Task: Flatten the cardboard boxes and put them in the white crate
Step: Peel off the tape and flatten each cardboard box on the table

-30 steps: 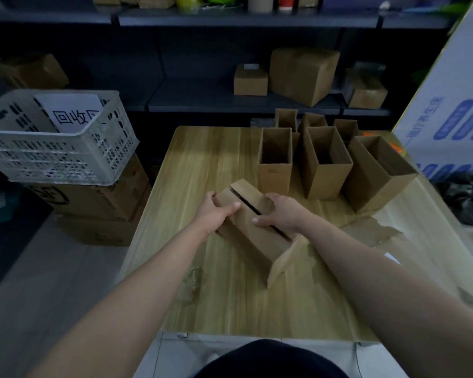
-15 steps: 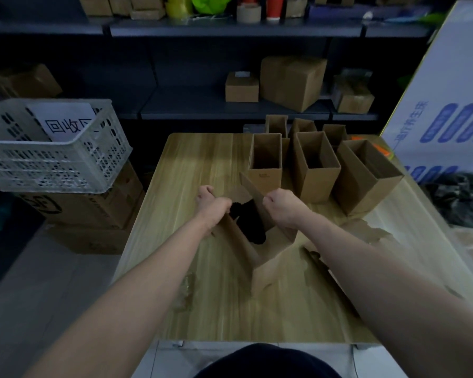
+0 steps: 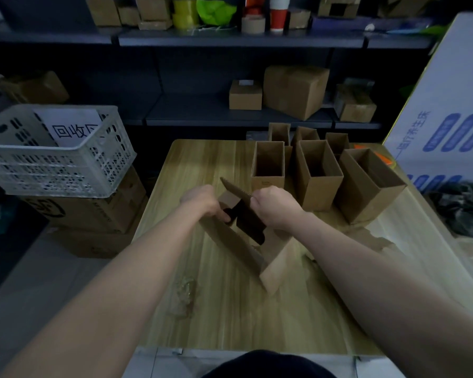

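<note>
A brown cardboard box (image 3: 273,264) lies on its side in the middle of the wooden table (image 3: 230,317), its end flaps pulled apart so the dark inside shows. My left hand (image 3: 202,199) grips the left flap and my right hand (image 3: 273,207) grips the right flap, which stands up. Several open upright cardboard boxes (image 3: 318,184) stand at the table's far right. The white crate (image 3: 52,165) sits to the left of the table on stacked cartons, with a paper label inside.
Dark shelves (image 3: 230,118) behind the table carry closed cartons, tape rolls and cups. A large white and blue carton (image 3: 448,118) leans at the right. Torn paper (image 3: 374,238) lies on the table's right side. Stacked brown cartons (image 3: 93,214) sit under the crate.
The box's end flaps were closed under both hands a second ago. Both hands have pulled them apart, and the right flap now stands upright.
</note>
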`<state>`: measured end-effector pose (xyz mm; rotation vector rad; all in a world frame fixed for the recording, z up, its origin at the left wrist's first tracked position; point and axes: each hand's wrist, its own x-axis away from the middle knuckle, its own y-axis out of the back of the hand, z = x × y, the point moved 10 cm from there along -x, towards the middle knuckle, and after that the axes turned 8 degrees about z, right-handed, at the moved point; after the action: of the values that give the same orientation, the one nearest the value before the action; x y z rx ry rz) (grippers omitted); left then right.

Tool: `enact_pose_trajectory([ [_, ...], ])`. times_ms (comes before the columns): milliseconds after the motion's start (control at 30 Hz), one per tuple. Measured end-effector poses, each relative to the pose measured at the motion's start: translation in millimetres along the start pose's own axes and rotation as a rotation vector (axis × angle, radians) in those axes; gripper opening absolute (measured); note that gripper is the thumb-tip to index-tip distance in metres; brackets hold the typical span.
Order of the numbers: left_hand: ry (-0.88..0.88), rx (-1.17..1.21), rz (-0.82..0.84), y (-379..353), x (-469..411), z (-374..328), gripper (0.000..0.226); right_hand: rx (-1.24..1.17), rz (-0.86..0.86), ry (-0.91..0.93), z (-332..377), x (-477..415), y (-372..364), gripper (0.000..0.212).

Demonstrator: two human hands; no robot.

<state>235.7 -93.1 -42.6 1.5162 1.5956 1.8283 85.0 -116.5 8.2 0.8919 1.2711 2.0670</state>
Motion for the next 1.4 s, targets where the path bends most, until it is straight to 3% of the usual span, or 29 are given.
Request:
enact_pose_trajectory([
  [167,-0.014,-0.022,-0.040,2,1,2,0.037,0.159,-0.031,0.056,21,-2,5,0.022],
  [267,-0.059,0.130,-0.118,5,-3,8,0.019,0.126,-0.049,0.040,17,-4,5,0.023],
  [467,-0.144,0.625,-0.222,8,-12,34,0.017,-0.250,0.008,0.025,-14,-8,1,0.027],
  [533,-0.151,0.807,-0.221,7,-14,44,0.021,-0.428,0.077,-0.011,-24,-9,-6,0.042],
  [633,-0.164,1.028,-0.214,7,-12,57,0.030,-0.507,0.068,-0.103,-41,-13,-6,0.062],
  [733,-0.241,1.146,-0.171,10,-7,55,0.016,-0.561,0.130,-0.191,-52,-15,-6,0.088],
  [800,-0.288,1.192,-0.174,15,-2,56,0.013,-0.580,0.159,-0.231,-58,-15,-4,0.093],
  [867,-0.305,1.225,-0.185,23,5,59,0.016,-0.633,0.156,-0.266,-63,-15,-2,0.088],
  [1100,-0.330,1.377,-0.217,32,18,70,0.015,-1.229,0.053,-0.421,-80,-13,-8,0.040],
  [1267,-0.255,1.233,-0.445,39,20,87,0.009,-1.296,-0.127,-0.522,-102,-9,0,0.054],
  [1300,-0.326,1.242,-0.371,37,20,78,0.006,-1.303,-0.172,-0.533,-107,-7,1,0.057],
  [1400,-0.569,1.265,0.119,10,29,33,0.036,-1.318,-0.244,-0.557,-118,-1,-1,0.057],
])
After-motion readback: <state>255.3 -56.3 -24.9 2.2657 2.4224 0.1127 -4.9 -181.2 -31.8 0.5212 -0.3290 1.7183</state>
